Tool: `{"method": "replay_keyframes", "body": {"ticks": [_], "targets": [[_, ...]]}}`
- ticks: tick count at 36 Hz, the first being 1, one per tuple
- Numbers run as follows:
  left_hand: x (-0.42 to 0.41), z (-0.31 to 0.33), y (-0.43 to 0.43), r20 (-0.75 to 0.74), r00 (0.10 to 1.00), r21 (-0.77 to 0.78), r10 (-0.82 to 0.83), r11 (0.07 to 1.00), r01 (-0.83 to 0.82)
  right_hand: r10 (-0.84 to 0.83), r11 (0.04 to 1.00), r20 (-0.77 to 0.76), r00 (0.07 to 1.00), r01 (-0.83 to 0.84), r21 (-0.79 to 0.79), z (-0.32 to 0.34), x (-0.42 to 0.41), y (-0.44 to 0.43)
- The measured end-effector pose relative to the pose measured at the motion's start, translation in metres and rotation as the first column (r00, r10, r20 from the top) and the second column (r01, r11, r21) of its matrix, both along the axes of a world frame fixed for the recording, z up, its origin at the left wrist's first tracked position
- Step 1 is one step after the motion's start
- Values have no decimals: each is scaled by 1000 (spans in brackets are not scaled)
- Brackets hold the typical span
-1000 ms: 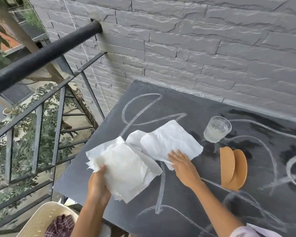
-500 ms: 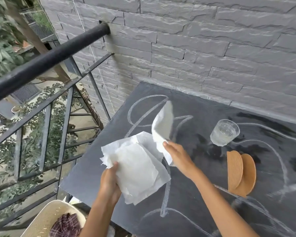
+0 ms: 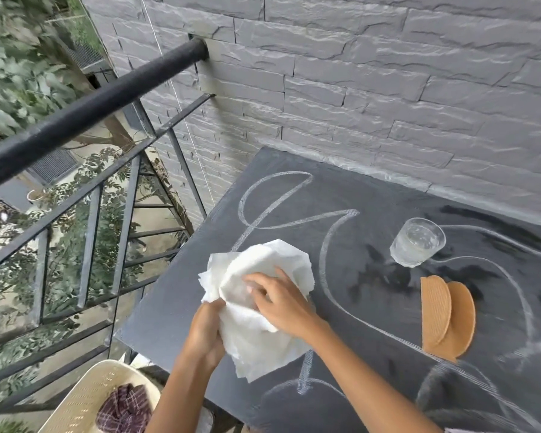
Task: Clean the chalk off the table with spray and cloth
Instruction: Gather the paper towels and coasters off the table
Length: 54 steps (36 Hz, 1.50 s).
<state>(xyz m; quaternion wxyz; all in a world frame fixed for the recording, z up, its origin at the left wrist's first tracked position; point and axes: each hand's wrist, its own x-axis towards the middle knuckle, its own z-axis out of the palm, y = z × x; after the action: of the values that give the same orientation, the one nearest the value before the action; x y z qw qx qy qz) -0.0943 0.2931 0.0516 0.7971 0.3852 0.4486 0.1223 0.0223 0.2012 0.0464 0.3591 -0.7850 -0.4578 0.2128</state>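
A dark slate table [image 3: 372, 307] carries looping white chalk lines [image 3: 272, 195] and dark wet patches. A bunch of white paper cloth [image 3: 263, 339] is held just above the table's left part. My left hand [image 3: 206, 332] grips its lower left edge. My right hand [image 3: 281, 298] lies on top of the bunch, fingers curled into the paper. No spray bottle is in view.
A clear glass of water [image 3: 417, 240] stands on the table to the right, with two tan round coasters [image 3: 447, 317] propped near it. A black railing [image 3: 85, 117] runs along the left. A cream basket [image 3: 85, 398] holding checked fabric sits below. A grey brick wall backs the table.
My right hand has folded the lifted sheet back onto the sheets in my left hand, so both hands now hold one crumpled bunch. The view has shifted left and down slightly.
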Motion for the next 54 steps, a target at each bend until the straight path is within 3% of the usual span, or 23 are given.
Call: {"method": "replay_keyframes", "body": {"ticks": [4,8,13,16,19,23,29,34,38,44,51,54], "targets": [[3,-2,-2,6,1000,-65,5,998,-4,30,998,106,994,-23,-63,-16,-3,7],[3,3,-1,79,997,-131,-9,991,19,54,997,35,998,-52,-63,-29,-4,6],[2,2,-1,-61,998,-36,7,999,-9,125,984,-13,992,-126,-129,-34,-3,-1],[-1,3,-1,-81,995,-24,55,998,-57,22,993,58,998,-16,-115,-37,8,-3],[-4,1,1,-91,992,-28,92,995,-95,-175,974,187,967,198,-113,-44,28,-6],[-8,-2,3,-83,993,-32,83,996,-86,-385,845,294,875,462,-268,-58,60,-16],[-11,-6,3,-65,995,-31,71,997,-73,-394,737,357,847,524,-427,-77,84,-21],[-11,-8,2,-64,993,-21,103,994,-104,-399,748,427,811,558,-360,-85,87,-14],[-10,-10,2,-54,993,-22,107,994,-108,-628,731,153,763,645,-222,-82,88,-11],[-3,-13,-1,-38,995,-30,95,995,-96,-804,587,-196,562,801,-114,-65,96,-21],[10,-19,-6,-13,996,-60,88,994,-89,-855,431,-322,406,902,-6,-35,110,-39],[14,-24,-8,-62,996,-53,61,997,-64,-847,403,-331,415,909,107,-12,100,-43]]}}
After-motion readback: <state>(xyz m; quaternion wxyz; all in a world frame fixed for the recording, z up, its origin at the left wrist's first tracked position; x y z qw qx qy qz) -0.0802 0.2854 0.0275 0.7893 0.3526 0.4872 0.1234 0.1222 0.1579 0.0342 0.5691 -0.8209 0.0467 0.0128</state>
